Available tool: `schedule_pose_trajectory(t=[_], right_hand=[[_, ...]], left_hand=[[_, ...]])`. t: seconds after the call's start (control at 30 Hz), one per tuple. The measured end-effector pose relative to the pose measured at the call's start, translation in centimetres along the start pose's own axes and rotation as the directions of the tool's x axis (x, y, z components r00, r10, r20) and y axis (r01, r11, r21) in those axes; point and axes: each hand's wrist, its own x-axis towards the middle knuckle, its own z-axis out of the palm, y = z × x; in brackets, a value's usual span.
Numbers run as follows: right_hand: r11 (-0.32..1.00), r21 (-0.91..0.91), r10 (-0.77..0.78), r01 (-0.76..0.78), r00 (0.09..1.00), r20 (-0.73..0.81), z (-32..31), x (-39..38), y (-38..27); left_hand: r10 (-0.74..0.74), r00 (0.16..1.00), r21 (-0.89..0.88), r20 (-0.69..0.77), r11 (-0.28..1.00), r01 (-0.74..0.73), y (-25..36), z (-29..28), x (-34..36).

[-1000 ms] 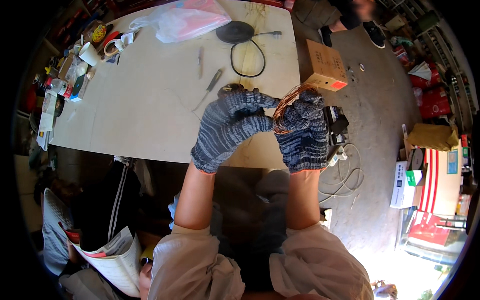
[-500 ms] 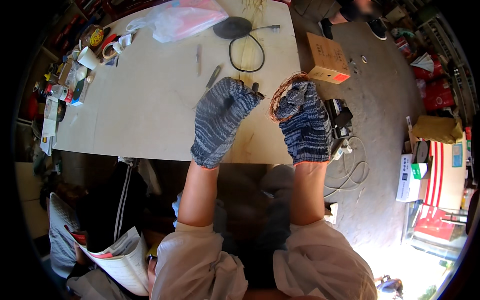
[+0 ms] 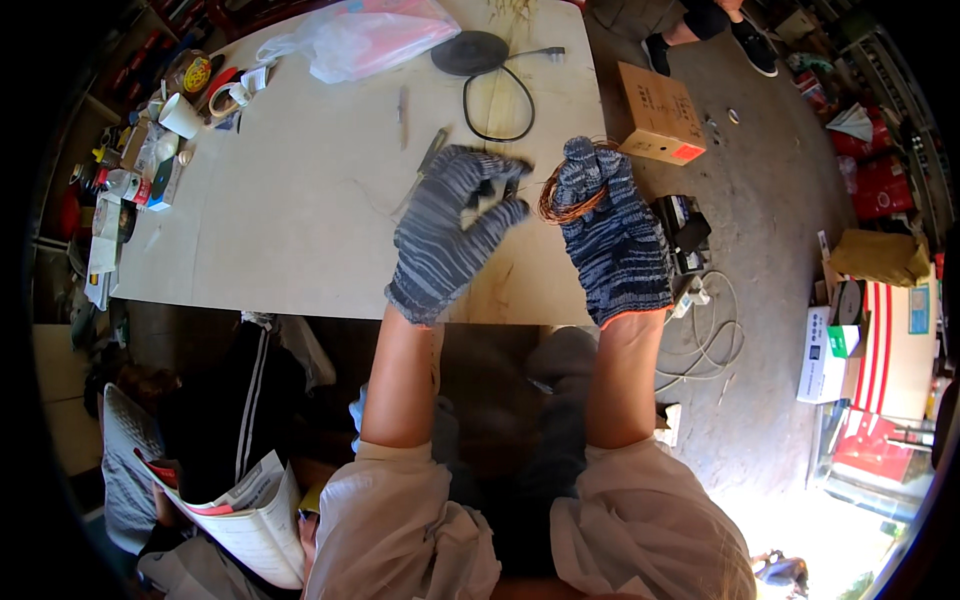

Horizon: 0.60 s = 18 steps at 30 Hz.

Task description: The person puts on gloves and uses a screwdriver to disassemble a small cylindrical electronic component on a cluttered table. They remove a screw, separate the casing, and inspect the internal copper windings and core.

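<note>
Both my hands wear grey-and-black knitted gloves above the worktable. In my right hand is a loose coil of thin copper wire, its loops gripped under the fingers and bulging out toward the left. My left hand is just left of the coil, thumb and fingers parted with a gap between them. A small dark thing shows beside those fingertips; I cannot make out what it is. Beyond the left hand lie a dark-handled slim tool and a pale pen-like stick.
A black coiled cable and a plastic bag lie on the table's far side. Tape rolls and a white cup crowd its left edge. A cardboard box and a white cord are on the floor. Another person's legs show beyond.
My left thumb and fingers have come apart from a pinch beside the wire. The right hand has turned, its fingers now pointing up, with the coil tipped flatter.
</note>
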Motion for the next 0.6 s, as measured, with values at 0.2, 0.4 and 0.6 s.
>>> schedule_pose_trajectory(t=[0.2, 0.4, 0.6], right_hand=[[0.909, -0.413, 0.028, 0.055, 0.981, 0.194, -0.9, 1.1, -0.5], [0.444, -0.842, -0.108, 0.307, 0.951, 0.29, -1.1, 0.8, 0.1], [0.144, -0.927, 0.111, 0.346, 0.925, 0.362, -0.8, 1.0, 1.1]], left_hand=[[0.431, 0.901, 0.342, 0.053, 0.84, -0.422, 0.9, -0.5, 0.3], [0.262, 0.965, 0.124, -0.008, 0.958, -0.259, 0.3, -0.6, 0.1], [-0.076, 0.985, -0.342, -0.158, 0.939, 0.017, 0.6, -0.8, -0.2]])
